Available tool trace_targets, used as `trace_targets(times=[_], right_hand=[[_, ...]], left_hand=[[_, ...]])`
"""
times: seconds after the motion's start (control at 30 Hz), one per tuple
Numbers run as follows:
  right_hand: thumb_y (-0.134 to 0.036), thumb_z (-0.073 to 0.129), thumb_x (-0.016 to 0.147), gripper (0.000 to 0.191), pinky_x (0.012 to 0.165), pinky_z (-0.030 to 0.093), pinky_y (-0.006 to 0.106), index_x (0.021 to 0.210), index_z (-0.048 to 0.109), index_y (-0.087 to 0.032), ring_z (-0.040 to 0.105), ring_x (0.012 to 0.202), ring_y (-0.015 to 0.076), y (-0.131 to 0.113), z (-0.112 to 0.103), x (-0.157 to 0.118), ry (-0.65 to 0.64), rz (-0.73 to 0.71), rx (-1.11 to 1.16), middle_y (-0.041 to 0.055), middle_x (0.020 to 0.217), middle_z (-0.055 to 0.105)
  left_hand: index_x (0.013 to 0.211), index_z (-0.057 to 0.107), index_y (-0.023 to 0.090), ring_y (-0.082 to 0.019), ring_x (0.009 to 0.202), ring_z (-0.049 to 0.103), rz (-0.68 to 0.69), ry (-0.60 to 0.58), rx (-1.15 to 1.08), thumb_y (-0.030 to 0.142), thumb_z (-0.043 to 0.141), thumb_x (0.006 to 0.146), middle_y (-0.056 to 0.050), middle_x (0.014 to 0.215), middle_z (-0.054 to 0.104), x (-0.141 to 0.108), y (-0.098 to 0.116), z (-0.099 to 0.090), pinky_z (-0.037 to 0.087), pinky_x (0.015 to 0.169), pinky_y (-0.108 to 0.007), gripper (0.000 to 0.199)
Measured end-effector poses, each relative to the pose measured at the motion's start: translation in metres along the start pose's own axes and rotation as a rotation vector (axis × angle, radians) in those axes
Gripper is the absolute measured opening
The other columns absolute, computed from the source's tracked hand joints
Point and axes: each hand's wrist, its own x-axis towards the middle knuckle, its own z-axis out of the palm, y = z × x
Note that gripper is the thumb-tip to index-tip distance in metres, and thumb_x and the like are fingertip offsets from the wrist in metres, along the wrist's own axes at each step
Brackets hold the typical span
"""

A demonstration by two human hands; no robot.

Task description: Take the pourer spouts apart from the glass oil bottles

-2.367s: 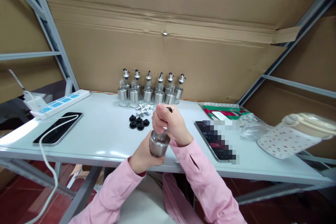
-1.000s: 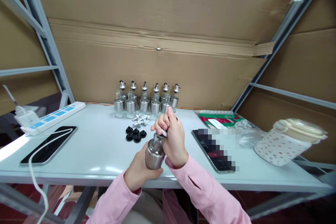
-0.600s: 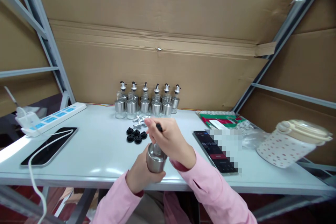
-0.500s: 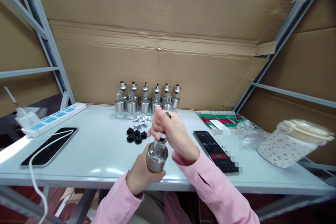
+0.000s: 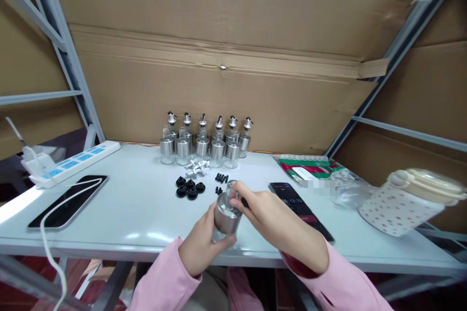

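Observation:
My left hand (image 5: 202,240) is wrapped round a glass oil bottle (image 5: 227,217) with a steel sleeve, held tilted above the table's front edge. The bottle's clear neck shows bare glass. My right hand (image 5: 255,204) is closed beside the neck, fingertips against the glass. Between its fingers a black part of a pour spout (image 5: 244,202) shows; the rest is hidden. Just beyond lie small black tubes (image 5: 222,178) and tiny black pieces (image 5: 218,190). Further left are black stoppers (image 5: 190,185) and a pile of silver spout parts (image 5: 197,168).
Bottles without spouts (image 5: 183,147) stand in a row at the back, before bottles with pour spouts (image 5: 245,138). A phone (image 5: 302,209) with a running timer lies right, near a dotted container (image 5: 399,204). Left are another phone (image 5: 69,201) and a power strip (image 5: 76,163).
The spout that my right hand gripped on top of the bottle is off the neck. My right hand has moved lower and rightward; the bottle has shifted slightly right, uncovering the small black pieces.

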Motion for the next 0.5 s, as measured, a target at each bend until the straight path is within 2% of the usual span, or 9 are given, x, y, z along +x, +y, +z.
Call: trace_targets(times=[0.23, 0.37, 0.5], right_hand=[[-0.033, 0.031, 0.093, 0.017, 0.049, 0.028, 0.024, 0.090, 0.045, -0.023, 0.059, 0.056, 0.0187, 0.046, -0.011, 0.006, 0.024, 0.183, -0.263, 0.0023, 0.069, 0.064], [-0.031, 0.030, 0.093, 0.018, 0.050, 0.027, 0.025, 0.095, 0.045, -0.021, 0.061, 0.061, 0.0201, 0.075, -0.016, 0.029, 0.077, 0.278, -0.396, 0.0052, 0.074, 0.066], [-0.032, 0.029, 0.094, 0.024, 0.054, 0.030, 0.026, 0.106, 0.045, -0.018, 0.063, 0.072, 0.0227, 0.106, -0.018, 0.056, 0.087, 0.322, -0.457, 0.0103, 0.082, 0.067]], left_hand=[[0.123, 0.046, 0.017, -0.025, 0.118, 0.048, 0.023, -0.045, 0.302, 0.025, 0.050, 0.080, -0.012, 0.126, 0.052, -0.006, -0.002, 0.003, 0.038, 0.103, -0.041, 0.044], [0.119, 0.050, 0.015, -0.025, 0.119, 0.047, 0.045, -0.076, 0.394, 0.024, 0.048, 0.081, -0.013, 0.124, 0.054, -0.008, -0.004, 0.006, 0.039, 0.103, -0.043, 0.039], [0.115, 0.053, 0.017, -0.026, 0.120, 0.046, 0.079, -0.078, 0.385, 0.023, 0.048, 0.081, -0.012, 0.120, 0.057, -0.006, -0.001, 0.007, 0.038, 0.103, -0.044, 0.035]])
